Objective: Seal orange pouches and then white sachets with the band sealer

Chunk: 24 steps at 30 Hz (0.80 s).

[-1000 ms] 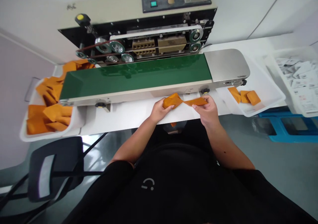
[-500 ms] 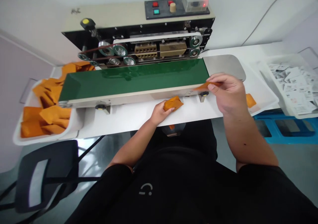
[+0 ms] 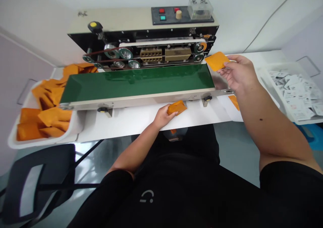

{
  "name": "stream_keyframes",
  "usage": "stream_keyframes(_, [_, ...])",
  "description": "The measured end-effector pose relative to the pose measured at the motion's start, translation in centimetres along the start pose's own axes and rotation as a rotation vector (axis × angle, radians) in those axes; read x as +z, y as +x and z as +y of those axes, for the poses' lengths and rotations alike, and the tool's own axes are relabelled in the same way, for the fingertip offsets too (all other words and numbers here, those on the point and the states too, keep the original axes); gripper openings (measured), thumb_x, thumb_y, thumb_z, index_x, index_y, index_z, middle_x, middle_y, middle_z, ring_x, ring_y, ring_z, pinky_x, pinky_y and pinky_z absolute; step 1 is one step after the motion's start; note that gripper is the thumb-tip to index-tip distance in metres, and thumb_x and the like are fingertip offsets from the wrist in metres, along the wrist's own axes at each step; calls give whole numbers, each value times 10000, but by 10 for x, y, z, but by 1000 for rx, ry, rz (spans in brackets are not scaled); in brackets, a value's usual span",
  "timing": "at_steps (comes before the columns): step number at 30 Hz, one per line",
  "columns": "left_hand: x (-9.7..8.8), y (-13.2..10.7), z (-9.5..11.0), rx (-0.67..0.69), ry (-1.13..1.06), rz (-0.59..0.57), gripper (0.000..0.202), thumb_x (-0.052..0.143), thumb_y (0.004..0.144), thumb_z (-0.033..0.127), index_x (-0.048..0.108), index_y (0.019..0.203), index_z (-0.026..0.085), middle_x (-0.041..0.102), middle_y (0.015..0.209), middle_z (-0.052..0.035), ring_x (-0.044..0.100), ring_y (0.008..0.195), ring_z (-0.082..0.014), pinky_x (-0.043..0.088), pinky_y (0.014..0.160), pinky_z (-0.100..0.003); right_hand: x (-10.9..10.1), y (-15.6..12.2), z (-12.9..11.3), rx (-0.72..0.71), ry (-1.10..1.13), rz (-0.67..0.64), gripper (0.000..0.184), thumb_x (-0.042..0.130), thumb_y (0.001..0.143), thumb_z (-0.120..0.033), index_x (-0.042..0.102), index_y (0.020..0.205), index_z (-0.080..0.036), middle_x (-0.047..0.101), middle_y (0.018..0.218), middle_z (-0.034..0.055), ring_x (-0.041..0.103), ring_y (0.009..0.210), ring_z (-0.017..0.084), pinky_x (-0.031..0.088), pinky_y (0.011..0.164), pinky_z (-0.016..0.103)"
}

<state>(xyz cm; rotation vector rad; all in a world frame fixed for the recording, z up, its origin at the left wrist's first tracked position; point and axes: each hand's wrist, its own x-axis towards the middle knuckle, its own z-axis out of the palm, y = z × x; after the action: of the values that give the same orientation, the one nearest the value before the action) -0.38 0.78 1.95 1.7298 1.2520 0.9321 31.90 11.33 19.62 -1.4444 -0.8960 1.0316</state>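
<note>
At far left, a white tub [image 3: 12, 142] holds heaped orange pouches [image 3: 47, 118]. The left hand [image 3: 161, 117], its grip pressed together, pinches one orange pouch [image 3: 177, 107] over the white surface [image 3: 126, 125], just in front of the green conveyor belt [image 3: 136, 81]. The right hand [image 3: 238, 73] pinches a 2nd pouch [image 3: 215, 61] flat by its edge, beyond the belt's far corner. A firm, level hold suits it, with open room before the tray of printed slips [image 3: 295, 96].

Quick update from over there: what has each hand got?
Left hand: orange sachet, just in front of the green conveyor belt. Right hand: second orange sachet, raised beyond the belt's right end.
</note>
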Motion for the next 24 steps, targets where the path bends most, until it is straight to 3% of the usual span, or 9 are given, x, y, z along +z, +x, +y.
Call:
stream_keyframes(11, [-1, 1, 3, -17, 16, -23, 354, 797, 858, 445, 714, 1103, 203, 803, 987, -58, 761, 884, -250, 580, 763, -328, 22, 18, -1, 72, 48, 48, 250, 500, 980, 48, 460, 1134, -145, 707, 883, 42, 724, 684, 83, 610, 751, 215])
stream_keyframes(16, [-2, 0, 5, -41, 32, -51, 369, 775, 871, 449, 708, 1140, 206, 803, 1018, -56, 758, 902, -245, 579, 786, -326, 40, 15, 9, 116, 128, 0, 318, 636, 902, -24, 514, 1135, -203, 707, 904, 21, 749, 715, 128, 613, 582, 170])
stream_keyframes(21, [-2, 0, 8, -33, 35, -51, 351, 777, 871, 436, 707, 1123, 202, 799, 1013, -59, 754, 899, -245, 571, 799, -333, 60, 20, 21, 117, 130, -63, 320, 704, 880, -49, 537, 1105, -204, 686, 918, 6, 746, 720, 117, 619, 586, 172])
stream_keyframes(24, [-3, 0, 9, -30, 34, -53, 336, 771, 876, 441, 706, 1096, 195, 795, 989, -61, 751, 881, -241, 563, 778, -325, 64, 13, 21, 47, 74, -112, 284, 756, 889, -151, 556, 1084, -202, 669, 932, 8, 743, 720, 117, 596, 570, 166])
